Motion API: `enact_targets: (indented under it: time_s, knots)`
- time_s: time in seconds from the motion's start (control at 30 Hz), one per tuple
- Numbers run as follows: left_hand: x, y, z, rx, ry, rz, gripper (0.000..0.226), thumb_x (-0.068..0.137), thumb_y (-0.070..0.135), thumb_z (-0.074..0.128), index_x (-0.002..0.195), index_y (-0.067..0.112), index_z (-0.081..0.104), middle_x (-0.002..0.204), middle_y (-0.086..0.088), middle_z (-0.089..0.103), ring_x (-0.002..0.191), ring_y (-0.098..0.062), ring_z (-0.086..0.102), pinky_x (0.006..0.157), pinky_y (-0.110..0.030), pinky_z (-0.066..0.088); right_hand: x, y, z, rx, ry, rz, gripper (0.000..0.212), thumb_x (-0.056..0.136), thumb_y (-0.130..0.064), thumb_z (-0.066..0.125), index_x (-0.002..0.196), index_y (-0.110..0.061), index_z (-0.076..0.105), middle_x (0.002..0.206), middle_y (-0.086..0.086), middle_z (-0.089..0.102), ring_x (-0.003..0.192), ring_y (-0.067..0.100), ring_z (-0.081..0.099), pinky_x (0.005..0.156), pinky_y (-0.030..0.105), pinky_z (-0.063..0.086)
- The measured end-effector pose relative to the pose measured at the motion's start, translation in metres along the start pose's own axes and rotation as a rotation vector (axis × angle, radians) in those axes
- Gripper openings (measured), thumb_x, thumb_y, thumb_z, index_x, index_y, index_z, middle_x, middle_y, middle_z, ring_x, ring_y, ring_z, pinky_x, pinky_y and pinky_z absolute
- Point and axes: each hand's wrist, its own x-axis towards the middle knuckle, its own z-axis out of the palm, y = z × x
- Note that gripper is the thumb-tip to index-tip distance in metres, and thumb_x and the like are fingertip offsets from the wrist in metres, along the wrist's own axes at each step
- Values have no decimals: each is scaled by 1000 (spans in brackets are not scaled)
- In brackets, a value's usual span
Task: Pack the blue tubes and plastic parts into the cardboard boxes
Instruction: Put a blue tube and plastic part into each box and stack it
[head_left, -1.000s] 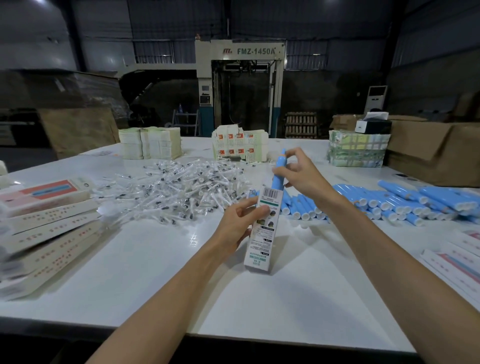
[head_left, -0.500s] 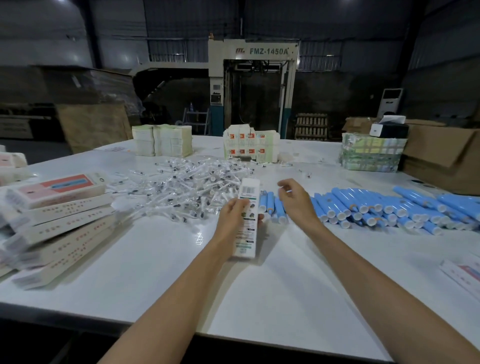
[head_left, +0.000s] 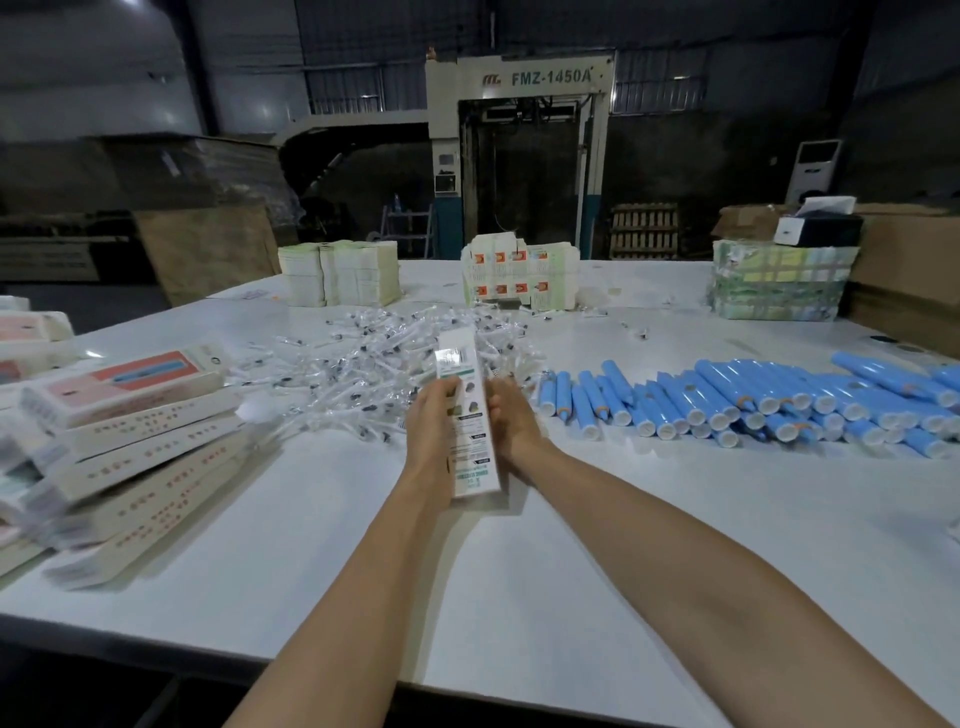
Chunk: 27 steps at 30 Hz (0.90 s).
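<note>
Left hand (head_left: 431, 423): fingers curled round long white cardboard box (head_left: 464, 364).
Right hand (head_left: 511, 423): fingers clasp box's right side.

We see a slim white box (head_left: 464, 415) held up, its long side tilted away from us. Clear plastic parts (head_left: 363, 374) are heaped behind it, white-capped blue tubes (head_left: 753, 402) lie in rows at right, and more boxes (head_left: 130, 415) are stacked at left.

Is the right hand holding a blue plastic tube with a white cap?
No: the right hand and the left hand both hold the long white cardboard box, and the blue tubes lie on the white table.
</note>
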Motion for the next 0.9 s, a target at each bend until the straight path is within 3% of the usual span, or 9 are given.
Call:
enact_targets:
  time_s: [0.13, 0.3, 0.33, 0.4, 0.47, 0.53, 0.77, 0.83, 0.9]
  knots:
    - [-1, -1, 5, -23, 0, -35, 28, 100, 27, 70, 121, 9, 74, 118, -28, 76, 98, -43, 71, 97, -59, 57, -8, 0, 0, 275, 43, 16, 33, 104, -17, 49, 114, 9, 67, 91, 25, 58, 77, 32, 61, 65, 37, 53]
    - [-7, -4, 11, 30, -128, -14, 20, 97, 26, 77, 112, 13, 78, 102, -13, 82, 82, -27, 77, 68, -35, 65, -22, -5, -35, 218, 225, 25, 48, 106, -53, 43, 131, -17, 63, 84, 12, 72, 78, 26, 70, 76, 42, 54]
    - [-9, -4, 14, 44, -164, -6, 19, 96, 25, 78, 112, 14, 79, 100, -9, 82, 82, -22, 77, 65, -31, 63, -24, -2, -47, 139, 292, -26, 43, 108, -43, 44, 147, -28, 49, 79, 7, 67, 72, 22, 66, 72, 40, 53]
    - [-14, -6, 22, 78, -237, -1, 21, 95, 23, 80, 114, 13, 78, 100, -6, 83, 81, -18, 78, 61, -25, 59, -31, 5, -74, 4, 404, -107, 70, 105, -12, 50, 163, -37, 19, 80, 4, 59, 70, 18, 59, 64, 31, 50]
    - [-20, -9, 30, 112, -309, -14, 23, 96, 22, 80, 116, 13, 78, 105, -10, 82, 81, -21, 78, 59, -26, 59, -43, 13, -102, 2, 490, -105, 87, 100, 0, 55, 164, -40, 11, 84, 3, 61, 73, 17, 61, 61, 24, 51]
    - [-26, -14, 37, 140, -386, -18, 22, 96, 18, 80, 117, 14, 79, 110, -13, 82, 85, -22, 79, 61, -27, 60, -54, 19, -126, 108, 539, -109, 88, 99, 1, 58, 163, -41, 14, 91, 8, 65, 81, 23, 67, 72, 32, 56]
    - [-43, -17, 47, 213, -546, -21, 45, 90, 24, 83, 132, 11, 72, 122, -13, 79, 104, -33, 79, 75, -37, 65, -84, -4, -171, 526, 550, -278, 48, 92, -7, 71, 132, -26, 55, 97, 8, 72, 80, 22, 75, 80, 34, 58]
    - [-45, -17, 48, 221, -560, -15, 40, 95, 20, 80, 133, 10, 71, 122, -13, 79, 106, -35, 78, 77, -38, 66, -88, -21, -175, 568, 533, -336, 46, 90, -8, 73, 129, -27, 56, 98, 10, 71, 80, 25, 76, 87, 39, 61]
    - [-46, -16, 48, 221, -568, -15, 37, 97, 18, 78, 133, 10, 71, 123, -13, 79, 108, -35, 78, 79, -40, 66, -90, -37, -178, 538, 491, -401, 53, 89, -9, 74, 134, -27, 51, 96, 10, 73, 81, 24, 77, 84, 29, 60]
